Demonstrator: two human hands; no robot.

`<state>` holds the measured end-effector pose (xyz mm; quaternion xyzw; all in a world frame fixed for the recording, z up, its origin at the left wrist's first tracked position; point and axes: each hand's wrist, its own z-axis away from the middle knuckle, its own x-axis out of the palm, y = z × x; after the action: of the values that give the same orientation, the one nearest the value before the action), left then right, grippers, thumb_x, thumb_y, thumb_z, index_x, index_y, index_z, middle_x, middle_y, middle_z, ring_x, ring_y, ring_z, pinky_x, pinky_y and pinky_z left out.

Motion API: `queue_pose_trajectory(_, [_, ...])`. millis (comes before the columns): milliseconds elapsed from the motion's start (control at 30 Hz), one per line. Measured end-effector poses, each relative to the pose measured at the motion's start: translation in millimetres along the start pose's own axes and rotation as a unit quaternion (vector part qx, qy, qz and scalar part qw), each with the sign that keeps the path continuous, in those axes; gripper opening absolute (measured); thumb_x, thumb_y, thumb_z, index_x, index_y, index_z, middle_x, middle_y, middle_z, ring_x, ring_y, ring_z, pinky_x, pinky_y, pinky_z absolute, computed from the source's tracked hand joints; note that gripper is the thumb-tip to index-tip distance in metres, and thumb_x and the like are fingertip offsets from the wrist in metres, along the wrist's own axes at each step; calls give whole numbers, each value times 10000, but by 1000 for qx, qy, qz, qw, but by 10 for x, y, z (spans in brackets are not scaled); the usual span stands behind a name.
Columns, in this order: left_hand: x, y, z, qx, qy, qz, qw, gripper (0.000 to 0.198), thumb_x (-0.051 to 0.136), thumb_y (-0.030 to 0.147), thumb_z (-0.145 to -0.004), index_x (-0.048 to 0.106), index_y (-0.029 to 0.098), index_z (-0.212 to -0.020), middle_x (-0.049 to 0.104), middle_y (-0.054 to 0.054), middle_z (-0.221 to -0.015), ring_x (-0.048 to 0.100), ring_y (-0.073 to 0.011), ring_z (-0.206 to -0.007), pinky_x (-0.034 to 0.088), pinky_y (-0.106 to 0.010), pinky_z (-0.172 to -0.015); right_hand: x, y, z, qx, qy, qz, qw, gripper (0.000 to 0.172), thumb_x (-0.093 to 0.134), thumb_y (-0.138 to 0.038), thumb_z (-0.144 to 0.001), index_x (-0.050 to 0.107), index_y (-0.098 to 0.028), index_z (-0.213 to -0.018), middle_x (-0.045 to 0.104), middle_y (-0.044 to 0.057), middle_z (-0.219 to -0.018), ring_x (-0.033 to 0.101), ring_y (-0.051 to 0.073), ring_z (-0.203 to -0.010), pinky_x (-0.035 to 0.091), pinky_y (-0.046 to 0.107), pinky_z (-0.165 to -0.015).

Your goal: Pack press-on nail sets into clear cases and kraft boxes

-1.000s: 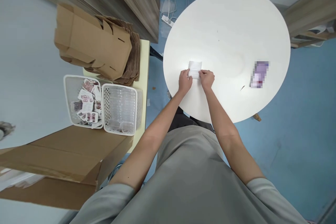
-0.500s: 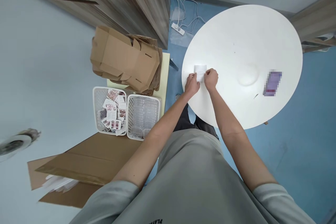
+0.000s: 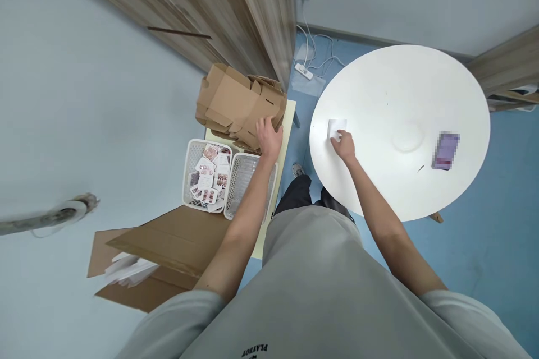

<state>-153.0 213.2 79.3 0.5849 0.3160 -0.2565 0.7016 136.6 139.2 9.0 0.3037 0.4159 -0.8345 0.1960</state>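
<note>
A small white square of paper or card (image 3: 336,123) lies near the left edge of the white round table (image 3: 379,179). My right hand (image 3: 346,146) rests on its lower right part, fingers bent, with a gap showing between thumb and fingers. Off to the left, my left hand (image 3: 269,139) is over the right end of a stack of flat brown cardboard boxes (image 3: 238,98). Its fingers are apart, and I see nothing in them. Whether those fingertips touch the cardboard I cannot tell.
Two white baskets stand beside the boxes: one basket (image 3: 187,176) has pill-like cards, the other basket (image 3: 227,202) clear plastic trays. A large open carton (image 3: 168,241) is nearer me. A pixelated purple item (image 3: 446,150) lies on the table. A power strip (image 3: 304,71) sits on the floor.
My left hand has left the white paper and swung left to the cardboard stack. The right hand stays at the paper, now resting over its lower right part. The view has shifted.
</note>
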Motion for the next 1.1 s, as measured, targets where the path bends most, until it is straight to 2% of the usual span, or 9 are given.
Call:
queue_pose_trajectory(167, [-98, -90, -79, -3, -9, -15, 1000, 293, 582, 312, -1082, 808, 169, -1201, 797, -183, -1289, 727, -331, -1269, 516, -512, -1236, 99, -73, 466, -42, -3, -48, 998, 542, 603, -365, -988, 658, -100, -1458, 645, 262, -1528, 619, 382, -1424, 529, 543, -1222])
queue_pose_trajectory(300, [-287, -44, -35, 23, 55, -14, 998, 341, 574, 346, -1109, 835, 166, -1234, 824, -163, -1276, 784, -288, -1216, 576, -445, -1181, 100, -43, 797, -51, -12, -114, 992, 498, 631, -460, -1009, 708, -155, -1394, 679, 233, -1479, 644, 385, -1394, 605, 550, -1148])
queue_pose_trajectory(433, [-446, 217, 170, 53, 138, -11, 989, 373, 532, 370, -1144, 824, 206, -1311, 827, -131, -1334, 777, -270, -1303, 586, -436, -1216, -11, 29, 1075, -40, -20, -191, 981, 488, 641, -571, -1000, 745, -219, -1321, 695, 199, -1484, 672, 383, -1385, 651, 562, -1095])
queue_pose_trajectory(533, [-384, 578, 486, 113, 135, -3, 984, 410, 491, 378, -1164, 794, 227, -1396, 811, -106, -1406, 720, -270, -1428, 559, -481, -1276, -202, 65, 1213, -25, -35, -249, 968, 536, 665, -692, -973, 757, -263, -1280, 731, 163, -1469, 700, 372, -1374, 652, 559, -1095])
queue_pose_trajectory(667, [9, 1085, 1046, 211, 1, 8, 977, 455, 427, 315, -1173, 725, 299, -1516, 749, -66, -1535, 540, -264, -1626, 437, -597, -1373, -609, 127, 1265, -55, -30, -354, 933, 646, 656, -787, -956, 728, -270, -1336, 783, 155, -1398, 759, 340, -1284, 649, 531, -1084])
queue_pose_trajectory(800, [650, 1377, 1569, 295, -194, -4, 936, 499, 422, 222, -1152, 699, 363, -1542, 675, -50, -1633, 413, -252, -1704, 302, -661, -1421, -1051, 434, 1196, -70, 42, -423, 902, 722, 633, -774, -971, 616, -286, -1502, 750, 153, -1459, 775, 308, -1246, 669, 479, -1014])
queue_pose_trajectory(900, [1203, 1422, 1894, 345, -288, -25, 893, 501, 440, 169, -1131, 726, 329, -1510, 655, -75, -1651, 430, -266, -1694, 308, -646, -1423, -1241, 940, 1150, -15, 132, -401, 907, 754, 738, -731, -905, 633, -246, -1473, 752, 166, -1446, 753, 320, -1277, 648, 471, -1053])
queue_pose_trajectory(967, [1563, 1399, 2098, 373, -334, -52, 864, 501, 434, 138, -1122, 746, 292, -1483, 657, -89, -1647, 479, -280, -1665, 352, -627, -1409, -1259, 1372, 1165, 46, 179, -366, 912, 684, 723, -719, -899, 697, -206, -1351, 780, 178, -1368, 750, 331, -1241, 637, 485, -1055])
queue_pose_trajectory(1100, [2138, 1308, 2505, 393, -407, -97, 819, 497, 456, 84, -1086, 784, 247, -1422, 658, -127, -1638, 591, -302, -1583, 525, -554, -1305, -1144, 2219, 1336, 160, 188, -322, 914, 580, 555, -740, -937, 726, -189, -1001, 813, 156, -1055, 749, 314, -1014, 650, 462, -887])
